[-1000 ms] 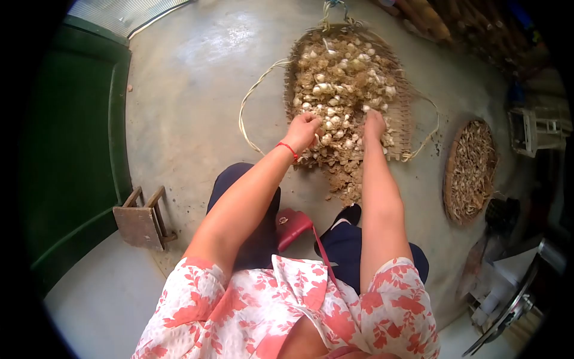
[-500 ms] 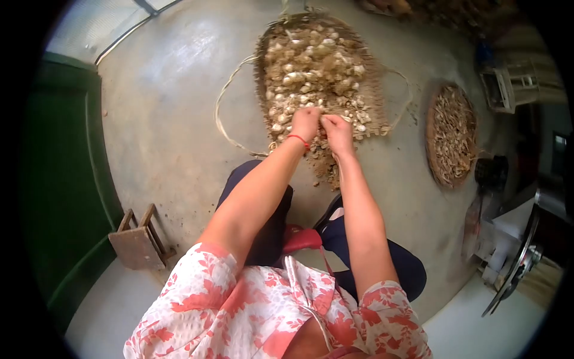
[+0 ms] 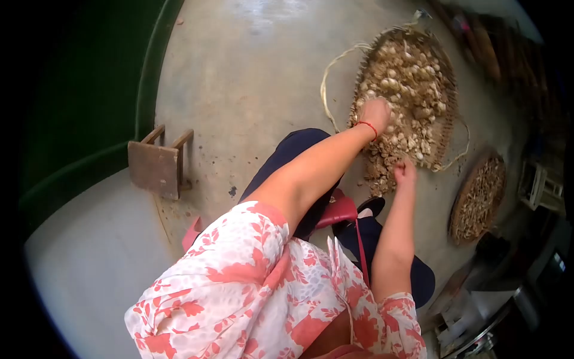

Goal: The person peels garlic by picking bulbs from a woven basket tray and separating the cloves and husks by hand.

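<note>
A long woven basket [image 3: 451, 102] lies on the floor, heaped with garlic bulbs [image 3: 412, 90] and their dry skins. My left hand [image 3: 375, 112], with a red cord at the wrist, is over the basket's left side among the bulbs. Its fingers look curled, and whatever they hold is hidden. Lower and to the right, my right hand [image 3: 405, 170] is closed by the basket's near end, next to a spill of brown dirt and skins [image 3: 379, 173]. What sits in its fingers is too small to make out.
Rope handles [image 3: 326, 90] loop out on both sides of the basket. To the right stands a round flat basket [image 3: 478, 197] of dry pieces. A small wooden stool [image 3: 154, 169] stands at left by the green door [image 3: 89, 90]. A red seat [image 3: 338, 212] shows between my legs.
My hands were together at the basket's near end; now they are apart, the left farther into the garlic, the right drawn back toward me. The view has swung left and tilted.
</note>
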A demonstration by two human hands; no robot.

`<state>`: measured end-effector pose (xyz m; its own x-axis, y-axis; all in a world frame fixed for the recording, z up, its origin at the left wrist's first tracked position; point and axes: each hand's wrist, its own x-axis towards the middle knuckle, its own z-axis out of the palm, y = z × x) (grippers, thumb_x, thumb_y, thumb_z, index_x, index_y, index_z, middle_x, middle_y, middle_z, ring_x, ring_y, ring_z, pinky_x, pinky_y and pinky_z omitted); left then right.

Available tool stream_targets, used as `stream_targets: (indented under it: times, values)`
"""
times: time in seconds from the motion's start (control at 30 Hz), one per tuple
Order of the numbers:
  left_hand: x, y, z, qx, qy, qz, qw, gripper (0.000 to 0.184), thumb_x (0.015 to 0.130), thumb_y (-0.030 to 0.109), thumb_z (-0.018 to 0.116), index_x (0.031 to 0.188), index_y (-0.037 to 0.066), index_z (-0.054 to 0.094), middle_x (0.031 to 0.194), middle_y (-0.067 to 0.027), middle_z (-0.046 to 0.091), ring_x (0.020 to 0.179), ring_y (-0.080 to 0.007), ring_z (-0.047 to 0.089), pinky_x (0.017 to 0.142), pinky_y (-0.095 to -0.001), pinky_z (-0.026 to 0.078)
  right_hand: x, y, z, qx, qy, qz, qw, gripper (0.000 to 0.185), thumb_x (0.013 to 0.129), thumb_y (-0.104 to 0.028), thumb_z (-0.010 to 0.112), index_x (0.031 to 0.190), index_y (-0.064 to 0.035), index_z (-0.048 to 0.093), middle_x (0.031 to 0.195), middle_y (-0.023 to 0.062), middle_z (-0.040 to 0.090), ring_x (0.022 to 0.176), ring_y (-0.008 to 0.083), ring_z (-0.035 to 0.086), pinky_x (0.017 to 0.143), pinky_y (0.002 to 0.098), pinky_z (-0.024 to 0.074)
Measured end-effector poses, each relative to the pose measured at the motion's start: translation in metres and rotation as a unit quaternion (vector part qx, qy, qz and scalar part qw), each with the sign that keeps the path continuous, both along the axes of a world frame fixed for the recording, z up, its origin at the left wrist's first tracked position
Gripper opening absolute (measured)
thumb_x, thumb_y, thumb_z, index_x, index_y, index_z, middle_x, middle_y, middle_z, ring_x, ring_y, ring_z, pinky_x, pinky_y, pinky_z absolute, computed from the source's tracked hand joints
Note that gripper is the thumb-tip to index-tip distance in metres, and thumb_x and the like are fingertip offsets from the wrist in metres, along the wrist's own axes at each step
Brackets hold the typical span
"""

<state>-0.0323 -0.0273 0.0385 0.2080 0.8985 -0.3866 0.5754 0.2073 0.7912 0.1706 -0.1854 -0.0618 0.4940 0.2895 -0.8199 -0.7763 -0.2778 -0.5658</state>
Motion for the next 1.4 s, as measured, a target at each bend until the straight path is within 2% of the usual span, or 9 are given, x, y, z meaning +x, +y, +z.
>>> stream_targets:
  times: [0.07, 0.17, 0.27, 0.4, 0.73, 0.8, 0.97, 1.17, 1.4]
  values:
    - [-0.014, 0.004, 0.003, 0.005, 0.053, 0.006, 0.999, 0.025, 0.084, 0.019, 0.049, 0.101, 0.009, 0.063, 0.102, -0.0219, 0.058, 0.089, -0.0356, 0.060, 0.083, -0.0462, 0.047, -0.022, 0.013, 0.050, -0.167, -0.105, 0.176, 0.964, 0.023, 0.091, -0.014, 0.056, 0.113, -0.0057, 0.057, 0.096, 0.0089, 0.060, 0.061, 0.0176, 0.047, 0.057, 0.0336, 0.0456]
    - [-0.025, -0.006, 0.007, 0.050, 0.160, -0.066, 0.984, 0.029, 0.081, 0.018, 0.053, 0.108, 0.016, 0.064, 0.116, -0.0197, 0.048, 0.089, -0.0348, 0.060, 0.083, -0.0462, 0.047, -0.018, 0.026, 0.042, -0.413, -0.487, 0.448, 0.626, 0.041, 0.087, -0.023, 0.061, 0.126, -0.0128, 0.053, 0.123, 0.0156, 0.049, 0.097, 0.0294, 0.055, 0.081, 0.0453, 0.0470]
    - [-0.025, -0.003, -0.006, 0.066, 0.180, -0.073, 0.979, 0.033, 0.079, 0.017, 0.056, 0.112, 0.020, 0.064, 0.119, -0.0169, 0.043, 0.091, -0.0323, 0.059, 0.081, -0.0415, 0.049, -0.101, 0.109, 0.161, -0.001, -0.453, 0.262, 0.852, 0.040, 0.090, -0.017, 0.056, 0.126, -0.0021, 0.049, 0.127, 0.0158, 0.045, 0.105, 0.0269, 0.054, 0.087, 0.0372, 0.0461]
    - [-0.011, -0.004, -0.024, 0.073, 0.125, -0.084, 0.986, 0.036, 0.080, 0.020, 0.057, 0.115, 0.018, 0.059, 0.114, -0.0163, 0.047, 0.095, -0.0326, 0.057, 0.077, -0.0399, 0.050, -0.202, 0.158, 0.246, 0.356, -0.518, 0.316, 0.711, 0.030, 0.091, -0.013, 0.051, 0.119, -0.0006, 0.051, 0.110, 0.0120, 0.056, 0.097, 0.0192, 0.055, 0.082, 0.0320, 0.0470]
    - [-0.029, -0.003, -0.015, 0.040, 0.152, -0.203, 0.966, 0.037, 0.086, 0.027, 0.055, 0.118, 0.007, 0.051, 0.117, -0.0188, 0.052, 0.098, -0.0335, 0.059, 0.081, -0.0434, 0.049, -0.220, 0.219, 0.149, 0.360, -0.529, 0.264, 0.722, 0.026, 0.094, -0.022, 0.041, 0.103, -0.0057, 0.059, 0.093, 0.0087, 0.060, 0.089, 0.0207, 0.056, 0.078, 0.0337, 0.0466]
    - [-0.031, 0.000, -0.012, 0.011, 0.159, -0.216, 0.963, 0.033, 0.088, 0.030, 0.052, 0.111, 0.006, 0.055, 0.113, -0.0191, 0.058, 0.098, -0.0322, 0.060, 0.083, -0.0417, 0.049, -0.123, 0.211, 0.160, 0.097, -0.472, 0.396, 0.782, 0.022, 0.094, -0.021, 0.042, 0.093, -0.0049, 0.058, 0.085, 0.0073, 0.059, 0.075, 0.0185, 0.055, 0.072, 0.0344, 0.0474]
    - [-0.025, -0.003, 0.030, 0.031, 0.142, -0.222, 0.964, 0.031, 0.086, 0.028, 0.054, 0.108, 0.007, 0.059, 0.107, -0.0210, 0.061, 0.098, -0.0332, 0.059, 0.082, -0.0426, 0.049, 0.040, 0.169, 0.125, -0.171, -0.491, 0.785, 0.336, 0.041, 0.093, -0.010, 0.039, 0.133, -0.0120, 0.044, 0.123, 0.0147, 0.057, 0.111, 0.0313, 0.055, 0.093, 0.0446, 0.0448]
    - [-0.024, -0.009, 0.016, 0.037, 0.070, -0.238, 0.968, 0.034, 0.085, 0.024, 0.055, 0.113, 0.005, 0.057, 0.086, -0.0174, 0.065, 0.083, -0.0339, 0.062, 0.076, -0.0408, 0.048, 0.030, 0.162, 0.064, -0.289, -0.464, 0.706, 0.451, 0.063, 0.090, -0.013, 0.053, 0.145, -0.0187, 0.021, 0.132, 0.0174, 0.047, 0.113, 0.0316, 0.053, 0.092, 0.0430, 0.0445]
    - [-0.015, 0.005, -0.003, -0.084, -0.067, -0.139, 0.984, 0.029, 0.090, 0.022, 0.055, 0.114, 0.006, 0.058, 0.078, -0.0053, 0.060, 0.057, -0.0100, 0.052, 0.052, -0.0272, 0.045, 0.084, 0.161, 0.074, 0.015, -0.338, 0.574, 0.745, 0.016, 0.087, -0.021, 0.063, 0.083, -0.0080, 0.055, 0.076, 0.0048, 0.059, 0.068, 0.0146, 0.056, 0.066, 0.0287, 0.0469]
